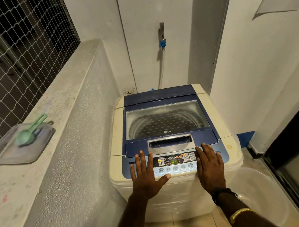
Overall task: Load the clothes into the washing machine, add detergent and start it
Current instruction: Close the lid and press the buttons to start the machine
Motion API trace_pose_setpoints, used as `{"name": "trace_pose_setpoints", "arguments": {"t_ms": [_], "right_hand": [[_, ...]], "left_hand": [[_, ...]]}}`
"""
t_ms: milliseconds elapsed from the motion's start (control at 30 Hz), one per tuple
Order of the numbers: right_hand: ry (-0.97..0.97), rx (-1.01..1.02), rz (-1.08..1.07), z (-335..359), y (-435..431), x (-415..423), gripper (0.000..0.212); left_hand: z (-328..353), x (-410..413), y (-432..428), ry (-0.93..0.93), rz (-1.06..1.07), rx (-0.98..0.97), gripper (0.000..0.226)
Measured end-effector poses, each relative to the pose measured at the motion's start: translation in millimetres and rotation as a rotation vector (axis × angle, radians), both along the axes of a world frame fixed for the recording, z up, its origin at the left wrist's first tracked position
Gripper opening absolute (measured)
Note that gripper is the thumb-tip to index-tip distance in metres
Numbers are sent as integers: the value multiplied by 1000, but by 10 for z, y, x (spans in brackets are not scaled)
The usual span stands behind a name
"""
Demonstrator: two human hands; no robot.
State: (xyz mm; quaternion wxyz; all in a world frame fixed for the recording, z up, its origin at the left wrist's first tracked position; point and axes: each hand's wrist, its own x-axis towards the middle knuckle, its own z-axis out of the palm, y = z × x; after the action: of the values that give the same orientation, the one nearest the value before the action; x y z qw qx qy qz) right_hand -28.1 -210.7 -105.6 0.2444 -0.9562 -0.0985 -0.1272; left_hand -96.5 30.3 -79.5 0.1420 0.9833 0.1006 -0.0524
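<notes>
A cream top-loading washing machine with a blue top stands in the corner. Its glass lid is down, and the drum shows dimly through it. The control panel is lit and its green display reads 44. My left hand lies flat with spread fingers on the panel's left side, its thumb under the row of round buttons. My right hand lies flat on the panel's right side. No clothes are visible.
On the concrete ledge at left sits a clear plastic container with a green scoop on it. A tap with a blue hose fitting is on the back wall. A clear plastic tub stands on the floor at right, beside a dark door frame.
</notes>
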Motion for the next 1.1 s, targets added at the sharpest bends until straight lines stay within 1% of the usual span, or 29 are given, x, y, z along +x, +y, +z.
{"name": "trace_pose_setpoints", "arguments": {"t_ms": [133, 333, 600, 800, 1100], "right_hand": [[9, -7, 3, -21, -4, 9, 54], [14, -7, 1, -8, -2, 2, 54], [7, -1, 1, 0, 3, -8, 59], [5, -6, 0, 14, 15, -7, 55], [18, -10, -2, 16, 16, -2, 61]], "left_hand": [[-2, -1, 0, -14, -1, -23, 119], [1, -3, 5, 2, -3, -8, 116], [2, 8, -1, 2, 0, -12, 119], [-5, 2, 4, 4, 0, -4, 117], [-38, 11, 16, -10, 3, 0, 120]]}}
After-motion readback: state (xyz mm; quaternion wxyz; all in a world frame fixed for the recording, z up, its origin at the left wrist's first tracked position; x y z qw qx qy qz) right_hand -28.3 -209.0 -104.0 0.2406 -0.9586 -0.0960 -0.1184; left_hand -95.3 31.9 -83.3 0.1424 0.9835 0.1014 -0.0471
